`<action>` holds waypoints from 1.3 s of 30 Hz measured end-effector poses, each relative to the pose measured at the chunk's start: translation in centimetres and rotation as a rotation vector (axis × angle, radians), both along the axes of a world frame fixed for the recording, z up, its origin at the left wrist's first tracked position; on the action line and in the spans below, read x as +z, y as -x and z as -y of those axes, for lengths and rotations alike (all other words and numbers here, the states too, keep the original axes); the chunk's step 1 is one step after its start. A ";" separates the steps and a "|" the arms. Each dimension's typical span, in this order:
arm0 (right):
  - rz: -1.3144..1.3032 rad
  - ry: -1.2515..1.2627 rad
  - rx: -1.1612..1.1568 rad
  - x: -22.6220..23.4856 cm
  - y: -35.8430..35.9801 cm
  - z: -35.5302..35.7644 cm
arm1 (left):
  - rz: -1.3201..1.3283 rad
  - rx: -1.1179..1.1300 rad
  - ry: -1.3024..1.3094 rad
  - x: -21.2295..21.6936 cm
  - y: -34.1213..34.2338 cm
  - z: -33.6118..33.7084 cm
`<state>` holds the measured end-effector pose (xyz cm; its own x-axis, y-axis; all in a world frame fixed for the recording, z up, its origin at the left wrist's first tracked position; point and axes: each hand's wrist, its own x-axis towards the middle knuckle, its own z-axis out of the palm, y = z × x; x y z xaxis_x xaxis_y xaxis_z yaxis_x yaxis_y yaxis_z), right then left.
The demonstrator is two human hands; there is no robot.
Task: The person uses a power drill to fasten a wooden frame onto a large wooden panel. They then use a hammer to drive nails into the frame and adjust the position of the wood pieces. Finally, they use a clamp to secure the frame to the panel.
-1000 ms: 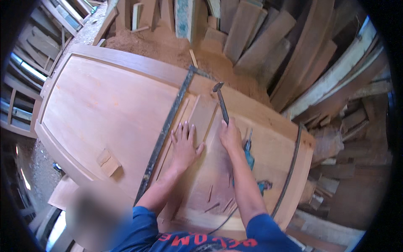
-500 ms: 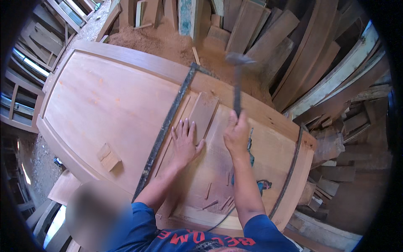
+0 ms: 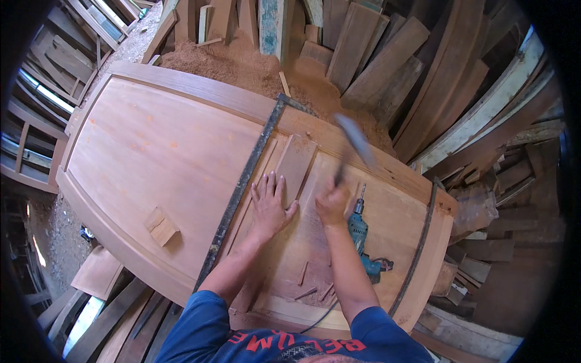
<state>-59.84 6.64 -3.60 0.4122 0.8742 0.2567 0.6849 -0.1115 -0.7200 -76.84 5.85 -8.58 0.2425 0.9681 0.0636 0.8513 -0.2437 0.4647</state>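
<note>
My left hand [image 3: 271, 204] lies flat with fingers spread on a rail of a wooden door [image 3: 163, 133], its fingertips by a raised flat board [image 3: 297, 158]. My right hand [image 3: 332, 204] grips a hammer [image 3: 356, 141] by its handle. The hammer head, smeared by motion, is raised above the door's far edge and tilts to the right. Right of my right hand, a teal power drill [image 3: 357, 232] lies on the panel, its bit pointing away from me. A dark metal bar clamp [image 3: 239, 189] crosses the door just left of my left hand.
A second bar clamp [image 3: 419, 248] crosses the door's right end. A small wooden block [image 3: 161, 227] sits on the left panel, and wood slivers [image 3: 305, 293] lie near me. Sawdust [image 3: 227, 68] is heaped beyond the door. Stacked planks [image 3: 387, 63] stand at the far right.
The hammer has come lower and nearer, its head swinging to the right. My right hand has moved slightly left and toward me. The blurred round shape at lower left is gone.
</note>
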 end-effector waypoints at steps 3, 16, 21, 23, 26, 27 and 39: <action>0.112 0.500 -0.003 -2.2 -2.8 -1.8 | 0.043 -0.003 -0.013 -0.2 0.0 0.0; -0.060 0.264 0.034 4.8 1.7 -1.9 | 0.000 0.036 0.020 -1.0 1.1 1.3; 0.132 0.443 0.030 -1.7 -0.8 -2.1 | 0.026 -0.009 0.000 -0.1 0.1 0.0; 0.066 0.417 0.041 -0.6 0.5 -3.1 | 0.030 0.012 -0.023 -0.2 0.6 -0.4; -0.027 0.360 -0.015 0.1 2.0 -2.1 | 0.024 0.020 0.004 -0.3 0.8 0.2; 0.049 0.457 -0.009 -1.8 0.8 -2.2 | 0.030 0.009 0.001 0.2 0.4 0.1; 0.003 0.560 -0.012 1.2 2.2 0.5 | 0.134 0.063 -0.152 -2.1 1.3 0.2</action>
